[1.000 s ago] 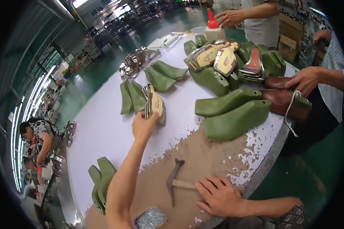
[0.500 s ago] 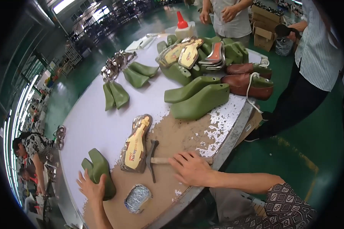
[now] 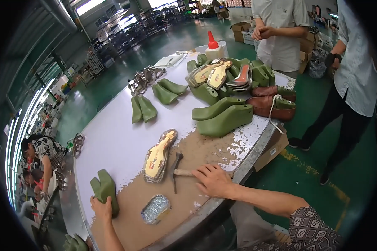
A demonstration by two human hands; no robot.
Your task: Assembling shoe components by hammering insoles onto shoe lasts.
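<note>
under the right hand (image 3: pixel 215 180): hammer (image 3: pixel 176 170) handle, fingers (image 3: pixel 205 170) lying flat over it, not closed
left hand (image 3: pixel 101 208): fingers wrapped on green shoe last (image 3: pixel 104 190)
between hands: insole (image 3: pixel 159 155) on surface (image 3: pixel 113 142)

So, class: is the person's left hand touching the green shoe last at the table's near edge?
Touching. The head view shows the left hand gripping the lower end of the green shoe last, fingers lying against it with no gap.

Shoe last (image 3: pixel 104 190) left on table (image 3: pixel 113 138), insole (image 3: pixel 158 157) centre, hammer (image 3: pixel 178 169) right, tin (image 3: pixel 155 208) nearest
</note>
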